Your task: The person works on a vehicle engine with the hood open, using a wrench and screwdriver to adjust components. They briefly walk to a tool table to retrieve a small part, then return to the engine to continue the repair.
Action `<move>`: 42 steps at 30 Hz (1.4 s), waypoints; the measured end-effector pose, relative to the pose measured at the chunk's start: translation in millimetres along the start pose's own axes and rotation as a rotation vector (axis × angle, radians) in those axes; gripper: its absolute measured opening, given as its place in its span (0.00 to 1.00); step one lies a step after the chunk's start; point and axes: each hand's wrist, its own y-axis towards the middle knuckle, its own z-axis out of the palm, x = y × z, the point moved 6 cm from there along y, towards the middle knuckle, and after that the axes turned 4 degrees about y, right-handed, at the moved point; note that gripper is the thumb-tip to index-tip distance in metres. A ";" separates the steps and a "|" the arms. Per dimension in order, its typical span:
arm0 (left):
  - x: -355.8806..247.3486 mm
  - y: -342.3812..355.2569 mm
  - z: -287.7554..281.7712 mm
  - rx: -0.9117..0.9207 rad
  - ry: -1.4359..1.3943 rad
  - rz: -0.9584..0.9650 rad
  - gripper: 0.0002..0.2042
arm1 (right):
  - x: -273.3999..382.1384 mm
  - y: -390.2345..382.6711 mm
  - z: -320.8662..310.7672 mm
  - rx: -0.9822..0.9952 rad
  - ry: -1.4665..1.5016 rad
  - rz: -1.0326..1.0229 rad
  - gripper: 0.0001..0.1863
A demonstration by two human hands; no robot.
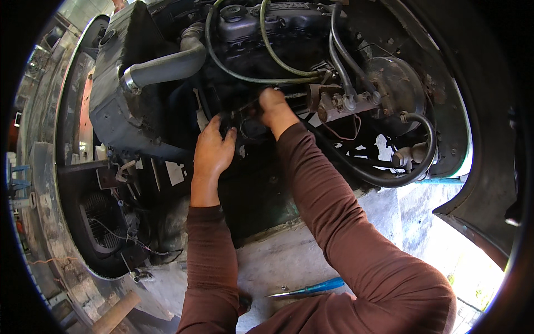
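Note:
Both my hands reach into an engine bay, over dark parts on the near side of the engine (245, 30). My left hand (214, 149) has its thumb and fingers bent around the edge of a dark part in shadow. Just right of it and slightly higher, my right hand (274, 109) is closed in a fist and blurred by motion. Something dark and thin lies between the two hands, too unclear to name. Right of the fist sits a metal cylinder with hose fittings (342, 107). A screwdriver with a blue handle (322, 286) lies below my arms.
A large ribbed hose (172, 65) runs to the radiator side at left. Thin clear hoses (272, 53) arch over the engine. At right are a round metal drum (396, 83) and a thick black hose (389, 181). A headlamp-like grille (101, 222) stands lower left.

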 end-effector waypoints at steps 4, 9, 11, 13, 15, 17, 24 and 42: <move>7.8 0.4 -11.8 -0.074 -0.048 -0.027 0.22 | 4.8 -21.2 22.1 0.190 0.349 0.126 0.05; 11.8 1.1 -14.9 -0.146 -0.011 -0.004 0.24 | -4.9 -50.5 21.7 -0.118 -0.228 -0.170 0.07; 9.3 3.7 -12.9 -0.121 -0.043 -0.006 0.24 | -4.3 -45.9 17.0 -0.171 -0.438 -0.216 0.07; 5.8 1.3 -13.3 -0.116 -0.043 -0.027 0.23 | -7.2 -37.3 11.5 -0.236 -0.463 -0.233 0.08; 5.3 2.5 -10.9 -0.114 -0.043 -0.023 0.22 | -4.3 -28.3 6.3 -0.255 -0.415 -0.215 0.09; 12.4 2.9 -12.5 -0.132 -0.039 -0.006 0.22 | 0.0 -19.6 9.4 -0.213 -0.306 -0.153 0.10; 14.8 4.8 -8.8 -0.111 0.007 -0.012 0.21 | -0.7 -54.0 22.0 -0.110 0.012 -0.122 0.12; 8.0 0.8 -11.3 -0.084 -0.028 -0.027 0.19 | -1.1 -54.4 16.3 -0.170 -0.337 -0.236 0.12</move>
